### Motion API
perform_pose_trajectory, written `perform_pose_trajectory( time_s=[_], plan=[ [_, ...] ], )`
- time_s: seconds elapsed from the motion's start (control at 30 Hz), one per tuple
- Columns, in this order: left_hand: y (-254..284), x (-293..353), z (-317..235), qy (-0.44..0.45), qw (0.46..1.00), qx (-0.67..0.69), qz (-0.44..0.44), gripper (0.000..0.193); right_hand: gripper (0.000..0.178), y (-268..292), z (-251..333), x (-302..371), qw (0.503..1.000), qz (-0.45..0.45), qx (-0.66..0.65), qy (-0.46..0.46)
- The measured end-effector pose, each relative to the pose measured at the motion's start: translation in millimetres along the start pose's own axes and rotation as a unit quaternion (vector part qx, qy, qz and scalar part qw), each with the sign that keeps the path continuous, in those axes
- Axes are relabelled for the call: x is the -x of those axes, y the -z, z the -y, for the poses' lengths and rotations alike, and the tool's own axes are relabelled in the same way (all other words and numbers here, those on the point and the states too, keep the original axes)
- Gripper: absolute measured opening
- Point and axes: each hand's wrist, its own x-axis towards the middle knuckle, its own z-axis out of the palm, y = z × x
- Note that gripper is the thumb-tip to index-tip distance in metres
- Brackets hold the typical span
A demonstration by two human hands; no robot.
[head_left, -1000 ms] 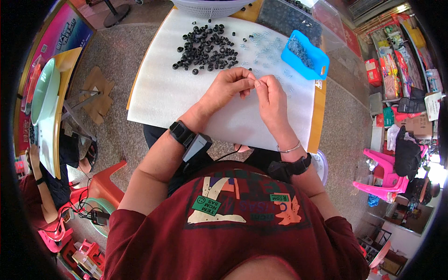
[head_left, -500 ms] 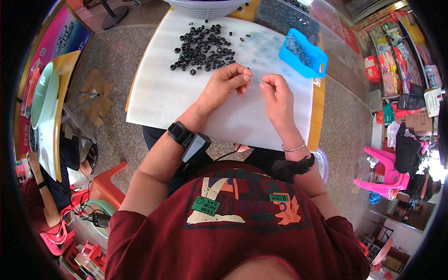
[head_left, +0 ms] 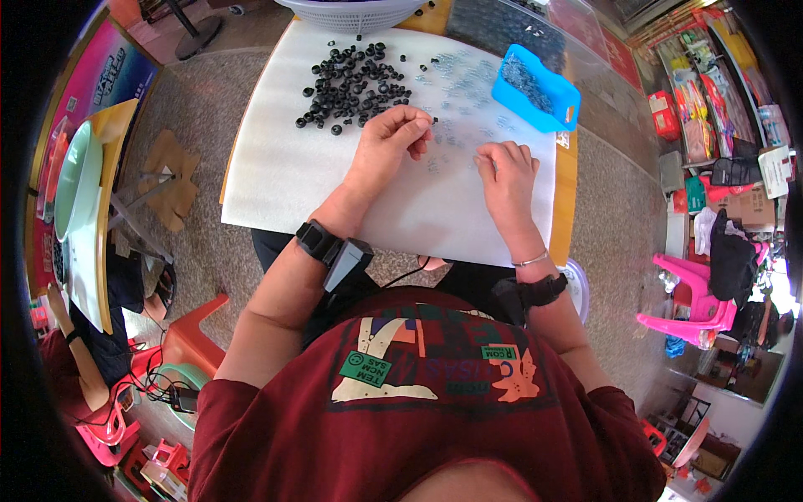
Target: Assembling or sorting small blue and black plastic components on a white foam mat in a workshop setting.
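My left hand [head_left: 386, 144] is closed in a pinch over the white sheet [head_left: 335, 184], with a small black piece [head_left: 434, 120] showing at its fingertips. To its right, my right hand [head_left: 508, 177] has curled fingers with thumb and forefinger together, low over the sheet. Whatever it may hold is too small to make out. A loose spread of small black ring-like parts [head_left: 355, 90] lies beyond my left hand. Many tiny clear bluish pieces [head_left: 464, 75] are scattered beyond and between my hands. More of them fill a bright blue tray [head_left: 539, 120] at the sheet's right edge.
A pale perforated basket [head_left: 355, 17] stands at the table's far edge, beside a transparent lidded box [head_left: 510, 38]. At left, another person's arm [head_left: 79, 356] rests by a second table with a green basin [head_left: 79, 180]. A pink stool [head_left: 690, 301] stands at right.
My hands have drawn apart: the right moved right and slightly nearer me, the left slightly left. A black piece now shows at the left fingertips.
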Motion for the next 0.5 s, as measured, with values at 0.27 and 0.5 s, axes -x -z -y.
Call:
perform_pose_trajectory(
  time_s=[0.27,0.5],
  plan=[
    [0.7,-1.5,-0.5,-0.009,1.0,-0.001,-0.013,0.015,0.01,-8.8,15.3,-21.3,0.998,0.018,0.007,0.056],
    [2.8,-1.7,2.3,-0.006,1.0,-0.006,-0.001,0.015,0.007,-20.3,17.7,-30.4,0.997,0.04,0.022,0.058]
  ],
)
